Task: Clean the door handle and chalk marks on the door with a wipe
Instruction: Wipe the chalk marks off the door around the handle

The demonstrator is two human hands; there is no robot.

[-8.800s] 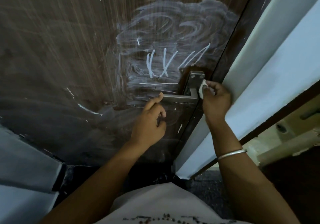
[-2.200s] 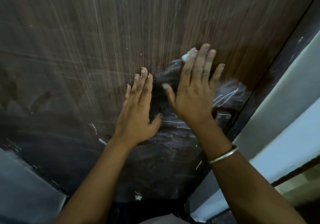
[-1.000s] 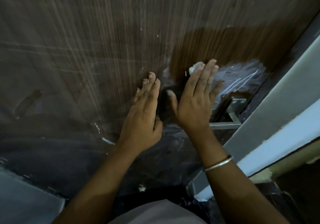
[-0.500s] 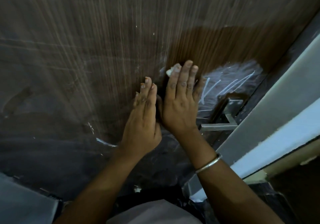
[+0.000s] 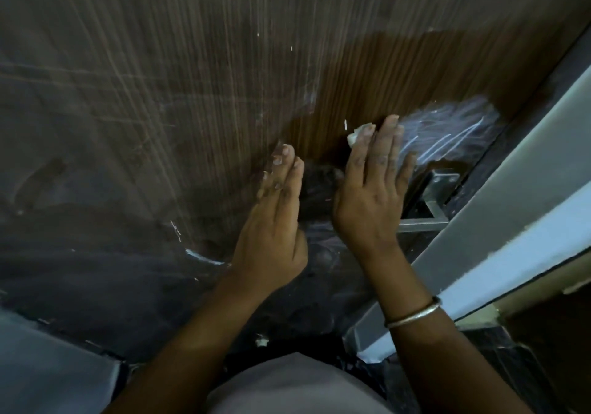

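Fingers (image 5: 383,145) of our right hand (image 5: 371,190) lie straight and close together, flat against the door (image 5: 192,94) and pointing up it, with the thumb spread out to the left. They press the wipe (image 5: 358,134) to the wood rather than curl round it. The wipe is a small white wad, and only its crumpled edge shows, beside the tip of the first finger. Our left hand (image 5: 275,228) rests just to the left, apart from the right, palm on the door. Its fingers are straight, held side by side and aimed upward, and it has hold of nothing.

We see the chalk marks (image 5: 447,132) as a pale smeared patch just right of our right fingertips. Several brighter strokes in it slant from lower left to upper right. The door handle (image 5: 425,220) sits below that patch, near the door's right edge. Its metal lever runs level across the door, and its left part is hidden behind our right hand, so we cannot tell where it ends. Its backplate (image 5: 443,183) stands with its long side running up the door, along the dark edge next to the pale door frame (image 5: 511,190).

Above our hands the wood shows a warmer brown area (image 5: 367,78). A short chalk streak (image 5: 201,255) lies low on the door, left of our left wrist. A thin metal bangle (image 5: 412,316) circles our right wrist.
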